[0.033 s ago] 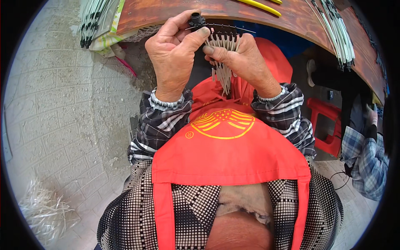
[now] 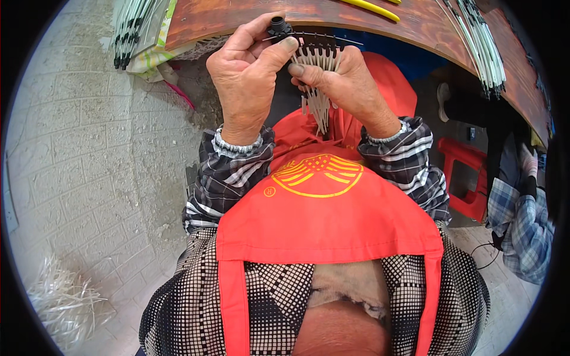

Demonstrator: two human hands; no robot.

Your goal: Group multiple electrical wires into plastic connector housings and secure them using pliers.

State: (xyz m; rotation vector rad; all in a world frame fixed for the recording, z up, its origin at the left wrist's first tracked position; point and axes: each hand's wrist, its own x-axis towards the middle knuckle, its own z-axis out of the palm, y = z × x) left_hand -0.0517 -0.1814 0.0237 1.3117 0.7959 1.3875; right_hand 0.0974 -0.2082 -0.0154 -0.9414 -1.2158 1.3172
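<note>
My left hand [image 2: 244, 83] is closed on a black ribbed plastic collar [image 2: 278, 25], pinching it between thumb and fingers just off the table's front edge. A thin wire [image 2: 354, 42] runs out from beside the collar to the right, through a row of black end pieces [image 2: 317, 40]. Those end pieces sit on a fan of thin pale rods [image 2: 320, 61], which look like umbrella ribs. My right hand [image 2: 350, 83] grips the rods, its thumb across their upper part and touching near my left thumb. Its other fingers are mostly hidden behind the bundle. The rods' lower ends hang over my red apron [image 2: 320, 231].
The brown wooden table [image 2: 231, 21] curves across the top, with yellow tool handles [image 2: 374, 9] on it. More rod bundles lie at left [image 2: 133, 29] and right [image 2: 482, 56]. At right are a red stool [image 2: 460, 154] and another person's plaid sleeve [image 2: 525, 225]. Pale strips [image 2: 65, 302] lie lower left.
My hands and the rods have barely moved. At the right edge, the other person's hand and sleeve have shifted slightly.
</note>
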